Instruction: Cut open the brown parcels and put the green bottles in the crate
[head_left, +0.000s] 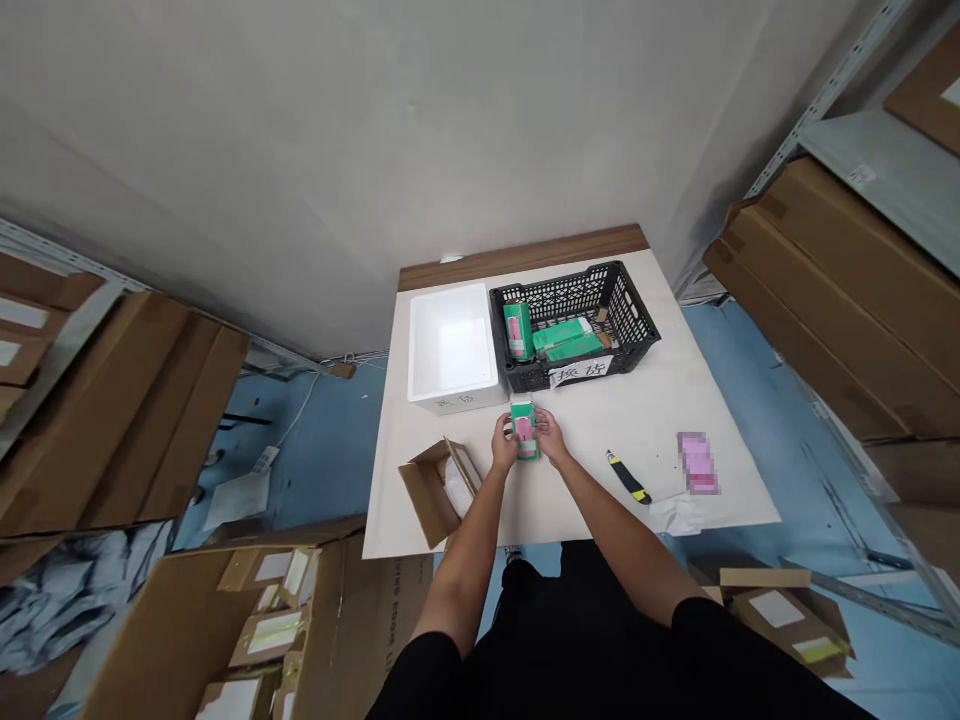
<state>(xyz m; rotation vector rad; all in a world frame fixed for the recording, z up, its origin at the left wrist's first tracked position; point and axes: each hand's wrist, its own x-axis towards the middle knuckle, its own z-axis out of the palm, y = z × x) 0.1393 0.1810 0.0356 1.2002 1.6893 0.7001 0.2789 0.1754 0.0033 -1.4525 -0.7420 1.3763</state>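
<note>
Between my two hands is a small green box (pixel 523 424) with a pink panel, standing over the pale table. My left hand (pixel 504 443) closes on its left side, and my right hand (pixel 550 436) grips the right side. Just beyond it sits a black plastic crate (pixel 577 376) with more green boxes (pixel 564 334) inside. A white foam box (pixel 456 390) stands to the crate's left. Near my left forearm lies an opened brown carton (pixel 424 494) with white material in it. A black and yellow utility knife (pixel 628 477) rests right of my right forearm.
A crumpled white paper (pixel 679 513) lies by the table's front edge, near a blurred pink item (pixel 698 463). Shelves with brown cartons (pixel 840 300) flank the table on both sides. A large open carton (pixel 360 610) with smaller parcels stands on the floor at front left.
</note>
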